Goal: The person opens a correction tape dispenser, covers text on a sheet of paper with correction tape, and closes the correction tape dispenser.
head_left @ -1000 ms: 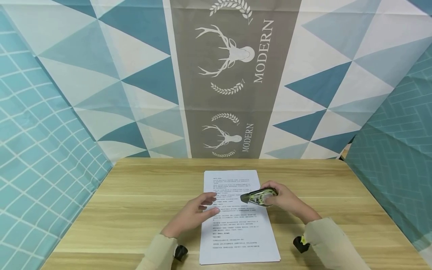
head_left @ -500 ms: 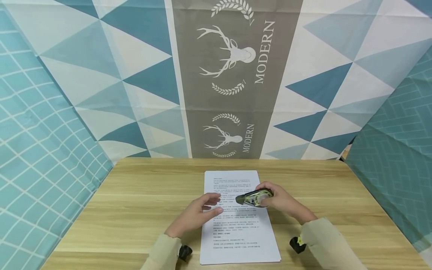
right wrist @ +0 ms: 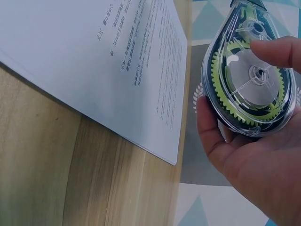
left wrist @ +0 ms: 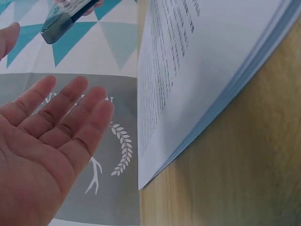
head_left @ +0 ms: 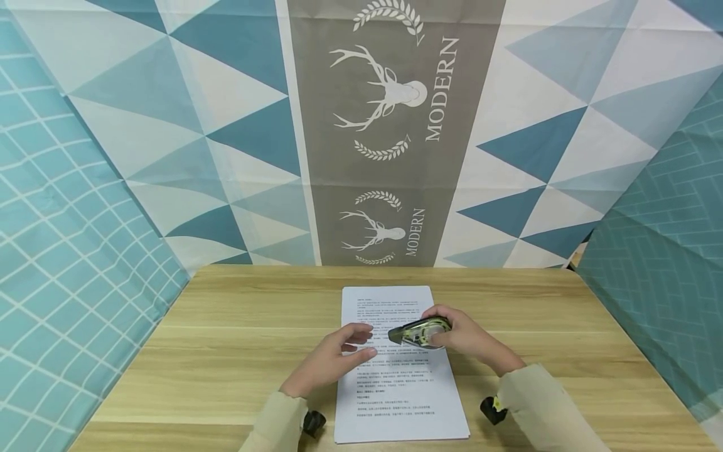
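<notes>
A correction tape dispenser (right wrist: 254, 75) with a clear case and a green toothed wheel is held in my right hand (head_left: 465, 334). In the right wrist view the thumb lies across its face and the fingers go round behind. Its dark capped tip points left, above a stack of printed paper (head_left: 401, 402). My left hand (head_left: 333, 361) hovers over the stack's left edge with fingers loosely bent and nothing in them. The left wrist view shows that palm (left wrist: 33, 160) bare, with the dispenser's dark tip (left wrist: 56, 28) beyond the fingers.
The paper stack lies on a light wooden table (head_left: 226, 351). A patterned cloth backdrop (head_left: 378, 157) rises behind the table's far edge, with blue tiled-pattern sheets (head_left: 68, 251) at the sides. Black wrist cameras (head_left: 493, 411) sit under both sleeves.
My right hand has moved left with the correction tape dispenser, bringing it further over the paper. My left hand has shifted slightly right. The paper has stayed in place.
</notes>
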The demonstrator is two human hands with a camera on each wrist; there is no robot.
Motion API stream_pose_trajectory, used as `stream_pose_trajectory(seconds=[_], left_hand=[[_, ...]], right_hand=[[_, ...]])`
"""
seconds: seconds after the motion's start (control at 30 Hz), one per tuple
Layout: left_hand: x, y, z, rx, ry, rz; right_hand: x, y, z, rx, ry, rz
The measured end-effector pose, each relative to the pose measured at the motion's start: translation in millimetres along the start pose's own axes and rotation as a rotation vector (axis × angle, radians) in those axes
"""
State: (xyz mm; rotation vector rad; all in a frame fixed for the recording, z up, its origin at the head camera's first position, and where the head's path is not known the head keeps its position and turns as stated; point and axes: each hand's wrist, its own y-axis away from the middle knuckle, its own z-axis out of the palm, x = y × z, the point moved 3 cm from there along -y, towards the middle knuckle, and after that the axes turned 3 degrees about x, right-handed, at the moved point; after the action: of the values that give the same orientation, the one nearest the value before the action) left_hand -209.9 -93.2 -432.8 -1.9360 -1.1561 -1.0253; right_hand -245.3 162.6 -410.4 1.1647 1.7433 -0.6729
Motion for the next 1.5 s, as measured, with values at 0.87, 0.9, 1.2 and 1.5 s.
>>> stream_pose_trajectory(seconds=[0.87, 0.9, 1.2, 1.5], left_hand=[[10.0, -5.5, 11.5, -0.012, 0.012, -0.002], [10.1, -6.0, 12.3, -0.012, 0.010, -0.001], [10.8, -8.4, 17.1, 0.008, 0.005, 0.002], [10.0, -7.6, 16.5, 0.038, -0.016, -0.006]], right_hand=[[-3.0, -0.7, 13.1, -0.039, 0.015, -0.026], [-3.1, -0.5, 13.6, -0.041, 0.013, -0.025], [-5.4, -0.9, 17.3, -0.050, 0.010, -0.040], [-5.3, -1.7, 20.0, -0.060, 0.002, -0.050]])
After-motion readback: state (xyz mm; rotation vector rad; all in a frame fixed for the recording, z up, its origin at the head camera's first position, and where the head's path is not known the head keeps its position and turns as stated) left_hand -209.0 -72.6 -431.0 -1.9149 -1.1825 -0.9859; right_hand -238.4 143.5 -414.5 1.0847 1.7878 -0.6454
